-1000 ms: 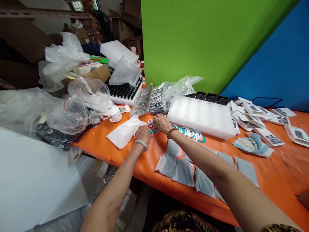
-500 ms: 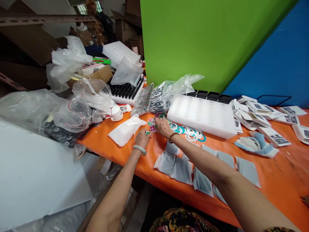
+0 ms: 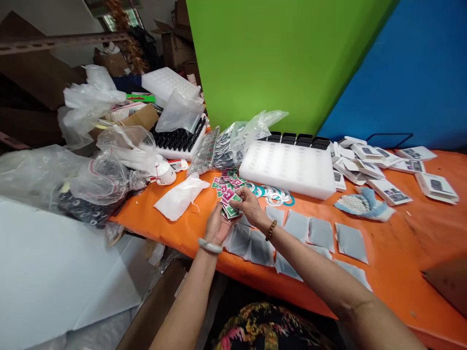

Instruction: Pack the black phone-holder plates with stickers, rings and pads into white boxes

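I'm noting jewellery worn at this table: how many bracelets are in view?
2: a pale bangle worn just behind the left hand, and a brown beaded bracelet worn just behind the right hand.

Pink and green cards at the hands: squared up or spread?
Spread: the pink and green cards overlap unevenly, corners jutting at different angles, with the left hand and right hand at their near edge.
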Demonstrator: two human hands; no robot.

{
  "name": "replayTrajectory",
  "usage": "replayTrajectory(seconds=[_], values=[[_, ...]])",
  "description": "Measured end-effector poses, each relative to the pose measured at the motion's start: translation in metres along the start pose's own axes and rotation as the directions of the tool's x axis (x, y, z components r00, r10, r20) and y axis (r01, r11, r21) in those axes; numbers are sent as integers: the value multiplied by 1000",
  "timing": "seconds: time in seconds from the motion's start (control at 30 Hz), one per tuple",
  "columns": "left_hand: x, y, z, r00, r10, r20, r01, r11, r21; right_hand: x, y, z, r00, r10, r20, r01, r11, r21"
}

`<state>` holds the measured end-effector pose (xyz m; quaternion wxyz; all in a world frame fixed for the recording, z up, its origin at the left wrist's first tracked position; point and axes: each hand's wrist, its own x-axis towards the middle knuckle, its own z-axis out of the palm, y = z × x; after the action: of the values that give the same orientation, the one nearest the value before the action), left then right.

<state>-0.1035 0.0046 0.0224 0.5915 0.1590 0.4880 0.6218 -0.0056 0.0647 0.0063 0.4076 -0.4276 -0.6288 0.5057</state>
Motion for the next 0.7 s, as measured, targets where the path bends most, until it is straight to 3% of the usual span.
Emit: replayTrajectory(seconds=[0.1, 0.2, 0.33, 0.5, 0.7], values=[[-11, -7, 20, 987, -119, 111, 132, 985, -115, -22, -2, -16, 993, 38, -110, -37, 999, 7], [-20, -18, 35, 972, -192, 133, 210, 968, -139, -41, -5, -40, 984, 56, -170, -58, 998, -4], [-33, -39, 56, 957, -226, 180, 227, 974, 17, -65, -5, -82, 979, 114, -168, -108, 993, 48], [-54, -66, 86, 930, -277, 243, 212, 942, 262, -102, 2, -134, 973, 213, -91, -187, 953, 238], [-69, -90, 114, 884, -364, 294, 253, 900, 355, -143, 1, -173, 949, 254, -184, -215, 954, 207]])
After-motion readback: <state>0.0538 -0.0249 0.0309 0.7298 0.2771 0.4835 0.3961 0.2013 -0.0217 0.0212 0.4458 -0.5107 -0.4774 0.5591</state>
